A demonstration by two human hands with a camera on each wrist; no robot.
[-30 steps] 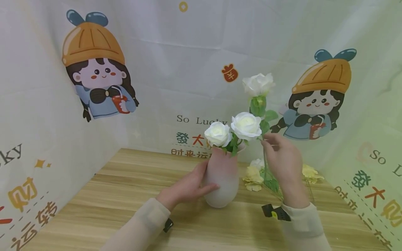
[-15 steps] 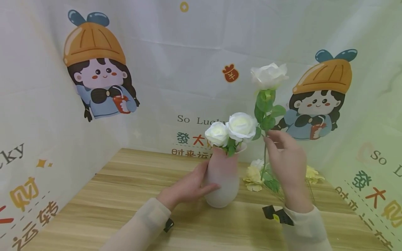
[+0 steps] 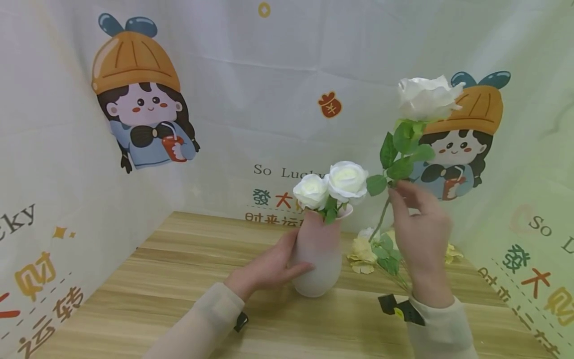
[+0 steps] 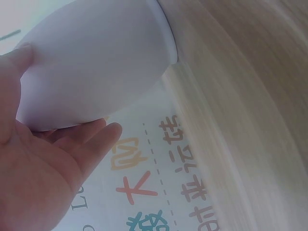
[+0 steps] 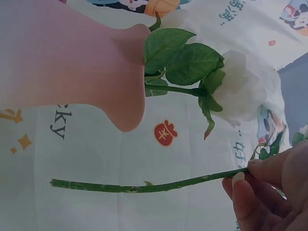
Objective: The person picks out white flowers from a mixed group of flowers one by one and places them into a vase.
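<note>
A vase (image 3: 317, 264), pink at the top and fading to white, stands upright on the wooden table (image 3: 188, 264). My left hand (image 3: 271, 267) holds its left side, thumb toward me and fingers round the back. Two white roses, a smaller rose (image 3: 310, 191) and a larger rose (image 3: 347, 181), rise from the vase mouth. To the right, my right hand (image 3: 423, 229) pinches a long-stemmed white rose (image 3: 428, 98) just below its leaves. In the right wrist view its bare green stem (image 5: 144, 188) extends past the fingertips, apart from the vase's flared rim (image 5: 132, 96).
Yellow flowers (image 3: 363, 257) and green leaves (image 3: 389, 259) lie on the table behind and left of the right wrist. More yellow petals (image 3: 453, 253) show beyond it. A printed cloth (image 3: 251, 99) surrounds the table's back and sides.
My right hand has moved right and slightly up with the rose, whose bloom now tilts right and stem end points toward the lower left. The left hand and vase stay put.
</note>
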